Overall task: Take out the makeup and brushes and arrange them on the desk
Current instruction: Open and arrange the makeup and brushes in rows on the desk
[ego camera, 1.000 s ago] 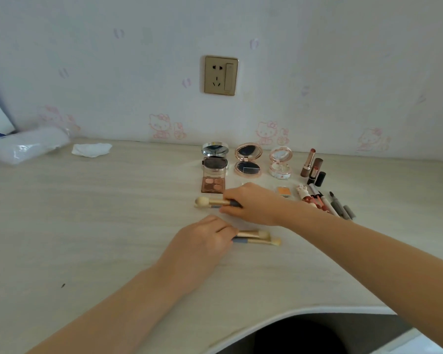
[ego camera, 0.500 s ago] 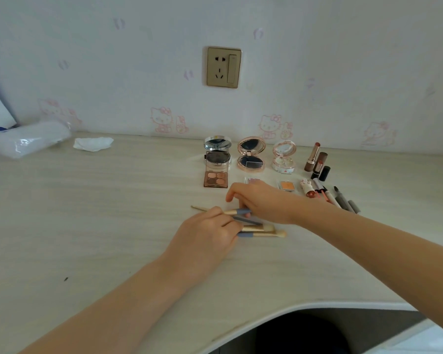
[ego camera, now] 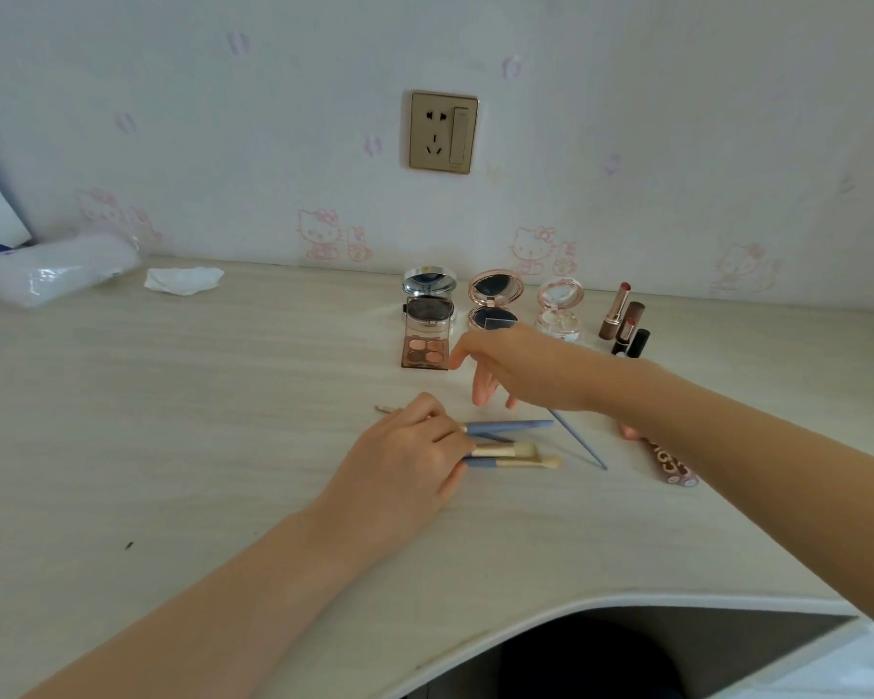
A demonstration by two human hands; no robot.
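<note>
My left hand [ego camera: 410, 446] lies on the desk [ego camera: 172, 421], its fingers curled over the ends of several makeup brushes [ego camera: 513, 454] with blue handles and cream tips. Just behind them my right hand [ego camera: 510, 365] hovers with its fingers apart and pointing down, holding nothing I can see. A thin blue brush [ego camera: 581, 441] lies slanted under its wrist. Behind stand an eyeshadow palette [ego camera: 425, 351], a silver compact [ego camera: 429, 305], a rose-gold compact [ego camera: 494, 305], a pink compact [ego camera: 560, 310] and lipsticks [ego camera: 621, 320]. A lip gloss tube [ego camera: 669, 464] pokes out from under my right forearm.
A clear plastic bag [ego camera: 51, 269] and a crumpled tissue [ego camera: 182, 280] lie at the back left by the wall. A wall socket [ego camera: 443, 132] is above the compacts. The desk's front edge [ego camera: 601, 597] curves inward at the lower right.
My right hand has let go of the brushes, lifted and spread its fingers over the palette's near edge. The thin blue brush now lies apart on the right. My left hand stays on the brushes.
</note>
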